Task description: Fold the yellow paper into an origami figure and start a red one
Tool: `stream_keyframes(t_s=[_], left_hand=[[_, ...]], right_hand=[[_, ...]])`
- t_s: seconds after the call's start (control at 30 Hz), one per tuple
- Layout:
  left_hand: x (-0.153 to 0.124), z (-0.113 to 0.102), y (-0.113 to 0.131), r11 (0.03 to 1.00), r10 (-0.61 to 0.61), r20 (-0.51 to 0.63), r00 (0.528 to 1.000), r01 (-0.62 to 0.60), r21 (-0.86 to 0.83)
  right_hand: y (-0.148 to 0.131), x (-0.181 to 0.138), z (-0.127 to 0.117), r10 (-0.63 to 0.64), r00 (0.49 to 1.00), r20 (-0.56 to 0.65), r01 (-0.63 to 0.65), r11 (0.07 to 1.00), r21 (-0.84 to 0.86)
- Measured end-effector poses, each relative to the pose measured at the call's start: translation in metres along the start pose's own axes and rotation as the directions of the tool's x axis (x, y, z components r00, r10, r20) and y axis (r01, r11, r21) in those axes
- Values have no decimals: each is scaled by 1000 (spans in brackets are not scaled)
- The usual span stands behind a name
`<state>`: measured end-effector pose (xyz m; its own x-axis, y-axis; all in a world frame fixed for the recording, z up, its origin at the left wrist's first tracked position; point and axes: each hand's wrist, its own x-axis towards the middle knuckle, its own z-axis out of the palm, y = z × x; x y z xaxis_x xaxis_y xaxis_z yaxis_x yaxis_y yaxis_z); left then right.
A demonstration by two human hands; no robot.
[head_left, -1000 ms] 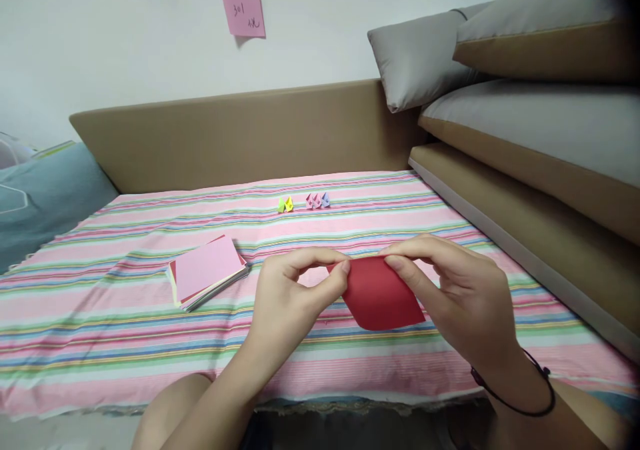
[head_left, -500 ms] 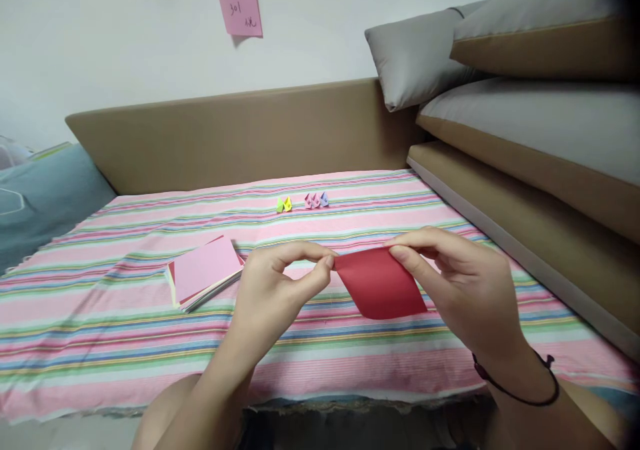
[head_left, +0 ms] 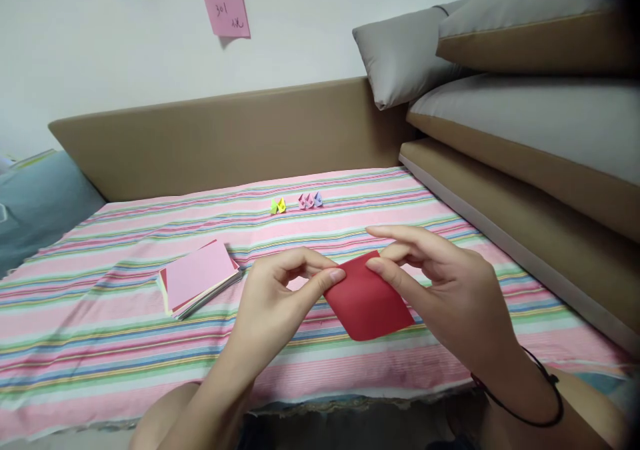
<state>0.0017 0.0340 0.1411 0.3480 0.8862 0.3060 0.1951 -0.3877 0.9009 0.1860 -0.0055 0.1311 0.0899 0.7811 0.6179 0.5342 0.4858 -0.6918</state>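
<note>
Between my two hands a red sheet of paper [head_left: 367, 303] hangs in the air above the striped cloth, its lower edge slightly curved. My left hand [head_left: 285, 297] pinches its upper left corner between thumb and forefinger. At the upper right part of the sheet, the thumb of my right hand [head_left: 445, 287] presses on the front face; the forefinger reaches out above the edge and other fingertips are behind the paper. To the left of my left hand lies a stack of coloured paper [head_left: 200, 273], pink on top. Beyond my hands sit small folded paper pieces, yellow-green [head_left: 279, 205] and pink-purple [head_left: 311, 201].
A striped cloth [head_left: 125, 343] covers the seat. Behind it stands a brown backrest [head_left: 235, 143]. Grey and brown cushions [head_left: 525, 123] are piled on the right, and a blue-grey cushion [head_left: 45, 197] is at the left. A pink note [head_left: 225, 10] sticks to the wall.
The red paper has come slightly lower and to the left with my hands. My right forefinger has lifted off its top edge and now extends above it. The view has shifted a little.
</note>
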Motion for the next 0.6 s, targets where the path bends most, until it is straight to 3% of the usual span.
stream_keyframes(t_s=[0.4,0.6], left_hand=[[-5,-1,5,999,-32,21,999,33,-28],[-3,-1,6,1000,-16,29,999,16,-12]], right_hand=[[-4,0,-4,15,1000,-1,-15,999,42],[-8,1,-5,37,997,66,-45,993,113]])
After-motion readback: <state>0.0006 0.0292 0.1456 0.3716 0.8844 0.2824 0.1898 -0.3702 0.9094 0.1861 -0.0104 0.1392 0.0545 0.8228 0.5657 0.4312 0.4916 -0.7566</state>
